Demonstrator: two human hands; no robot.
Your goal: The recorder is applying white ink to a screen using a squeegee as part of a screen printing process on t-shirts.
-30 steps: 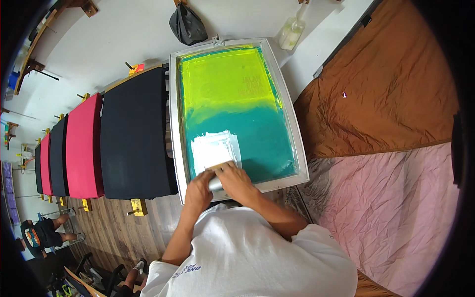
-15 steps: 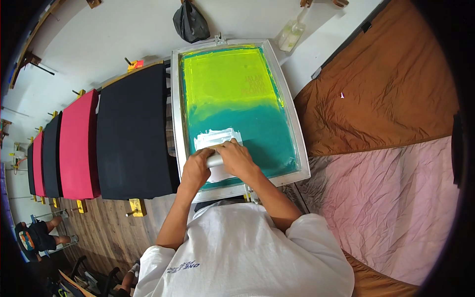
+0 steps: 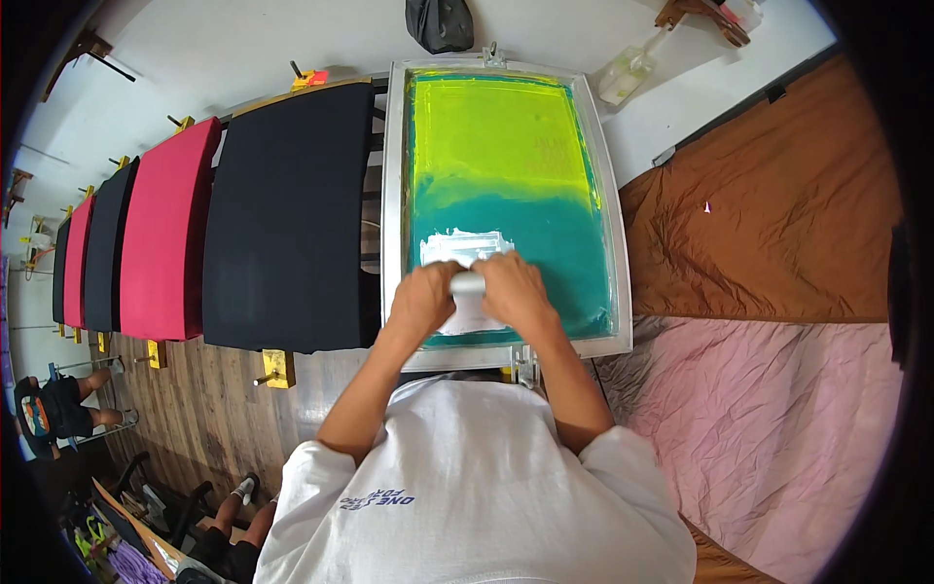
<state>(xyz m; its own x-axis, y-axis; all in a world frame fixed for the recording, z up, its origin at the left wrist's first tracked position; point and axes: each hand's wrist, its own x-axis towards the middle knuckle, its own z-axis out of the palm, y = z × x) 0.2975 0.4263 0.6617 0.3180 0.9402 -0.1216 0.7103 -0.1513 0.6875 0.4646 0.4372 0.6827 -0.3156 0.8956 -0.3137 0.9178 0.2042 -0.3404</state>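
Observation:
My left hand [image 3: 425, 297] is closed round the left part of a squeegee [image 3: 468, 283]. My right hand [image 3: 518, 294] grips the same squeegee from the right, and a short pale stretch of it shows between the two hands. The squeegee stands on the lower part of a screen-printing frame [image 3: 395, 185], which has a silver rim and a green and yellow mesh [image 3: 506, 219]. White ink [image 3: 457, 245] lies in a patch just beyond the squeegee, with a thinner white area on the near side. The squeegee's blade is hidden by my hands.
Black [image 3: 287, 219] and pink [image 3: 170, 229] fabric-covered boards stand in a row to the left, with yellow clamps [image 3: 279, 370]. A black bag [image 3: 440, 24] and a bottle [image 3: 626, 76] hang on the wall. Brown and pink sheets [image 3: 759, 214] cover the right side. Other people are at lower left.
The view has shifted, so the frame and boards appear further right and higher. My hands have spread slightly apart on the squeegee, which now lies more level. It remains near the white patch.

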